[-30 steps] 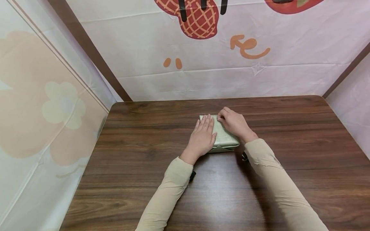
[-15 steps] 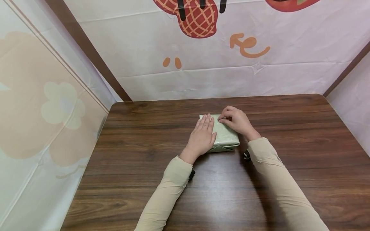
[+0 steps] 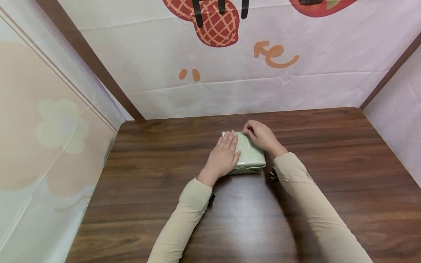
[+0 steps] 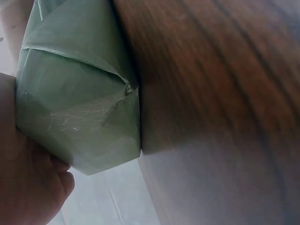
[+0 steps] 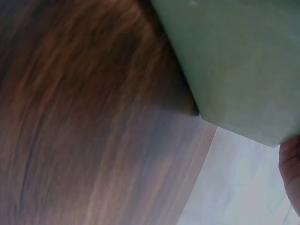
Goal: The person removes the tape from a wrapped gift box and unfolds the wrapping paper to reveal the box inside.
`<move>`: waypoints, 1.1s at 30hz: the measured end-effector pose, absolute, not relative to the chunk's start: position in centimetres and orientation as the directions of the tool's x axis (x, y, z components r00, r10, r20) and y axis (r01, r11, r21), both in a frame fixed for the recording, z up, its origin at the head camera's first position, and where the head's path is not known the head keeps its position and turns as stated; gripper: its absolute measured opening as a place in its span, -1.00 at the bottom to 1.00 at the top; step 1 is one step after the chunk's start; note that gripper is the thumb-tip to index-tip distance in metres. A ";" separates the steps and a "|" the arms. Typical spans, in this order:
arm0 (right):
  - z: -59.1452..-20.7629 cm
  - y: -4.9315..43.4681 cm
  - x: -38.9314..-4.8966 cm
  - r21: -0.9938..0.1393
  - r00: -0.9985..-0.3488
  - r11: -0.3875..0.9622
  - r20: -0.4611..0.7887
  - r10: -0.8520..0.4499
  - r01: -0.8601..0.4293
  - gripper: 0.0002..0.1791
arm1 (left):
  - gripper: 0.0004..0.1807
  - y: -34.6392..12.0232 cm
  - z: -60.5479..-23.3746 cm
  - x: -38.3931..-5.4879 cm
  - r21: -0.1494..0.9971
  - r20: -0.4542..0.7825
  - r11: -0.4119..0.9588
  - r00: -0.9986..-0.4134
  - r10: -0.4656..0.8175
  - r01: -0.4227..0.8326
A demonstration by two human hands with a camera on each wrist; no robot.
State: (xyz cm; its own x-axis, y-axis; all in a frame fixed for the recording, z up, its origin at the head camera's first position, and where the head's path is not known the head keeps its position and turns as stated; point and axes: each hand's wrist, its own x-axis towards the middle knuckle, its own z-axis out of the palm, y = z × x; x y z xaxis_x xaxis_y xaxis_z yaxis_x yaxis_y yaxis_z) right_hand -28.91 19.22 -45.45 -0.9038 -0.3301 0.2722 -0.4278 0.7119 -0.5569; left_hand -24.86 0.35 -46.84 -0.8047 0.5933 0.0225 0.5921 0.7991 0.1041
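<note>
Head view: both arms reach forward from the lower edge over the table [image 3: 158,171], forearms converging on the parcel [image 3: 251,155], which sits beyond the middle of the tabletop, toward its far edge. The left hand [image 3: 220,157] lies palm down across the parcel's left part, fingers straight, side by side and pointing away, thumb set a little apart; it presses or rests on the wrapping without grasping it. The right hand [image 3: 262,136] is bent at the parcel's far right corner, fingers curled, with thumb and forefinger tips drawn together at the far edge; I cannot tell whether they pinch anything. Each wrist comes out of a beige sleeve, and a small black piece shows under both cuffs.

The parcel is a low box shape in glossy pale green wrapping, its top lightly wrinkled and catching the light. The near end is darker, with a triangular fold under the top edge. The left wrist view shows a folded flap across one end, its crease ending in a small crumpled spot, and shiny, scratch-like wrinkles below. In the right wrist view another side looks smooth and plain, its base on the table, with part of the right hand at its upper corner.
</note>
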 end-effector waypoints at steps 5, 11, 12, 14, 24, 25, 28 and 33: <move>-45.5 19.3 -29.4 -0.649 -0.924 0.658 0.259 -0.281 -0.382 -0.86 | -0.34 0.3 -47.1 -24.8 0.104 0.029 0.804 -0.809 0.587 0.586; -45.4 19.1 -29.7 -0.642 -0.927 0.670 0.270 -0.259 -0.374 -0.84 | -0.34 0.2 -47.1 -24.7 0.116 0.035 0.805 -0.813 0.582 0.581; -45.4 19.1 -29.8 -0.634 -0.928 0.679 0.275 -0.251 -0.371 -0.84 | -0.34 0.2 -47.1 -24.7 0.113 0.037 0.805 -0.812 0.583 0.583; -45.3 19.0 -29.7 -0.620 -0.930 0.695 0.286 -0.232 -0.364 -0.84 | -0.34 0.3 -47.0 -24.6 0.111 0.034 0.804 -0.811 0.584 0.584; -45.2 18.5 -30.3 -0.600 -0.931 0.723 0.321 -0.173 -0.342 -0.84 | -0.34 0.6 -47.2 -24.5 0.104 0.040 0.802 -0.808 0.588 0.588; -45.2 18.4 -30.4 -0.610 -0.934 0.719 0.319 -0.162 -0.333 -0.84 | -0.34 0.6 -47.2 -24.5 0.105 0.040 0.801 -0.808 0.588 0.589; -45.3 18.3 -30.4 -0.641 -0.938 0.698 0.320 -0.136 -0.320 -0.85 | -0.34 0.7 -47.2 -24.5 0.101 0.041 0.802 -0.808 0.588 0.589; -45.3 18.2 -30.2 -0.659 -0.927 0.669 0.352 -0.129 -0.344 -0.86 | -0.35 0.6 -47.2 -24.5 0.089 0.050 0.804 -0.809 0.586 0.588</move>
